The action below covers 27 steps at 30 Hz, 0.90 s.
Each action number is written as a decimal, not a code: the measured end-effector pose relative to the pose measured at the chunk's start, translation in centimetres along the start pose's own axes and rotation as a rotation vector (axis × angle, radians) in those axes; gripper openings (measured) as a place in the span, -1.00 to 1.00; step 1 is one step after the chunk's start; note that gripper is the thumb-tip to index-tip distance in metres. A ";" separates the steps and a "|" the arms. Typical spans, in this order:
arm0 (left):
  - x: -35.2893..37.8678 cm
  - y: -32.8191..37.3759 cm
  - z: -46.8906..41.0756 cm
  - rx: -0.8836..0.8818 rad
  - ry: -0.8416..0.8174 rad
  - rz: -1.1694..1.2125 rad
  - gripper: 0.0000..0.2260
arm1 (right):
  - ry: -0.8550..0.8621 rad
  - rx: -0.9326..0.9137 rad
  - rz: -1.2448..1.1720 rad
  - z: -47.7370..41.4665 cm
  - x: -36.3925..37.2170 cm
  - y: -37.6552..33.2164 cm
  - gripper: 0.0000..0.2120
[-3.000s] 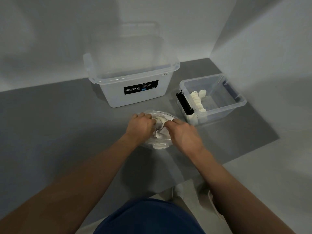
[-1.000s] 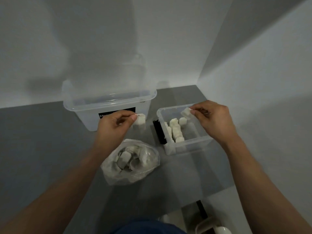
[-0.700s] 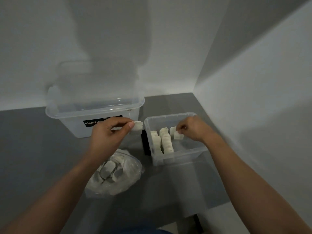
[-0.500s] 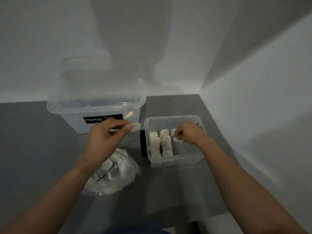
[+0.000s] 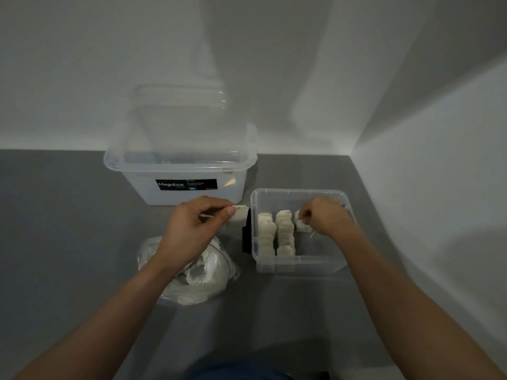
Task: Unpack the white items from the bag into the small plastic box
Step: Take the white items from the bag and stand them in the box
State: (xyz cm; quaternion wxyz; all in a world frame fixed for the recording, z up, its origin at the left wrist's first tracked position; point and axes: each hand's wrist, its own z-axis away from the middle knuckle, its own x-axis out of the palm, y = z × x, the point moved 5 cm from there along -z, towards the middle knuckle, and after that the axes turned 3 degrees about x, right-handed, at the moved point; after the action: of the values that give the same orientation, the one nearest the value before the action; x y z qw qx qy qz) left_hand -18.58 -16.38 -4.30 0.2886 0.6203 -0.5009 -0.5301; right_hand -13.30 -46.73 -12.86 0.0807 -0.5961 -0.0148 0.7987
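Grip: the left hand (image 5: pixel 192 229) pinches one small white block (image 5: pixel 239 213) between thumb and forefinger. It is held in the air at frame centre, just left of the small clear plastic box (image 5: pixel 299 261). The right hand (image 5: pixel 327 218), fingers curled, pinches a second white block (image 5: pixel 302 226) low inside that box, beside two rows of white blocks (image 5: pixel 275 235) laid along its left part.

Outward: a crumpled clear plastic bag (image 5: pixel 211 272) lies on the grey floor (image 5: pixel 68 229), lower centre, under the left wrist, with more white pieces inside. A large clear plastic tub with a black Megabox label (image 5: pixel 181 174) stands behind, upper centre.

Handling (judgement): the blocks look light and small, possibly soft at the edges. A fingertip pinch on opposite flat faces should suffice, with gentle pressure. The bag film looks limp and slippery, so its mouth likely needs holding open.

Not resolved:
- The right hand covers most of its block, so I cannot tell whether the block rests on the box bottom.
- The count in the bag is unreadable through the creased film.
- The black part (image 5: pixel 247 234) on the box's left wall is probably a latch, but this is unclear.
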 end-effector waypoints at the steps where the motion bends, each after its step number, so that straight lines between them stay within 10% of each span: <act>1: 0.0 -0.1 0.1 -0.005 -0.005 0.002 -0.91 | -0.012 -0.013 -0.008 0.1 -0.1 0.0 -0.86; 16: 0.8 -0.6 -0.4 -0.016 -0.064 0.007 -0.91 | 0.092 0.140 0.111 1.0 -0.7 -0.6 -0.82; 27: 4.7 1.0 -1.5 0.099 -0.191 -0.113 -0.90 | 0.159 -0.202 -0.552 9.9 -7.8 -4.7 -0.70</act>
State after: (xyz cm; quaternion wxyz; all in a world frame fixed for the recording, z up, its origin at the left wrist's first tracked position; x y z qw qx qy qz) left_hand -17.79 -21.30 -4.77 0.1781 0.6076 -0.5158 -0.5770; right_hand -20.07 -42.50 -2.01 0.2360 -0.6351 -0.2494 0.6920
